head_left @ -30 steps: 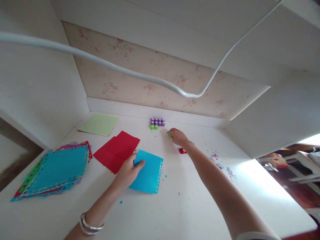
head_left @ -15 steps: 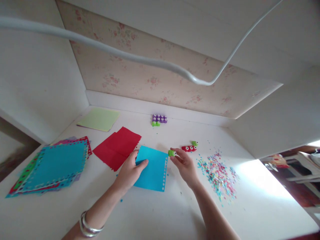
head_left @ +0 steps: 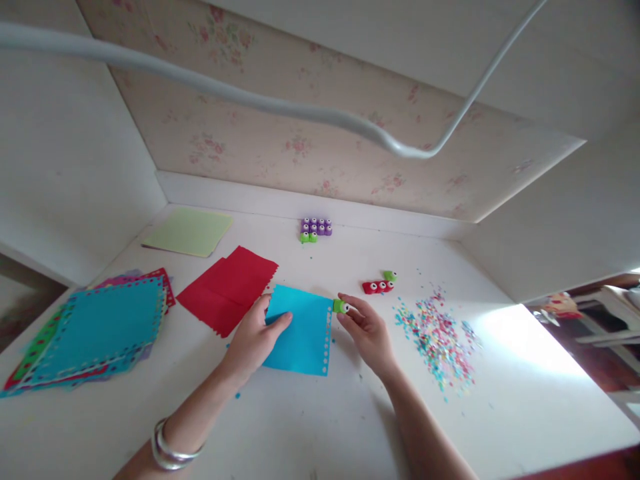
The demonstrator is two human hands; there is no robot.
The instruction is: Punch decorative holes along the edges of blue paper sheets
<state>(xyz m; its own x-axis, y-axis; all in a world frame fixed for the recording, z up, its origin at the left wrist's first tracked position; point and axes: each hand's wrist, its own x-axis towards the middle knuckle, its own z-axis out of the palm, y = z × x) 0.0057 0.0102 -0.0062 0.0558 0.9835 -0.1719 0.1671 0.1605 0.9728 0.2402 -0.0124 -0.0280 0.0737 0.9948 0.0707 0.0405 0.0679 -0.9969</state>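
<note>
Gripping blue sheet (head_left: 304, 337) by its left side in left hand (head_left: 255, 339), pinching green punch (head_left: 339, 306) in right hand (head_left: 367, 331) at the sheet's upper right corner

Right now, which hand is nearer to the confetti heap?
The right hand: it is to the left of the confetti heap, holding a small green punch. The left hand is farther left, gripping the blue sheet.

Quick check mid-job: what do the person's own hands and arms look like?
The left hand and right hand are ungloved. Shiny silver bangles with rounded bands circle the left forearm. The right forearm shows no jewellery; neither shows a sleeve.
</note>
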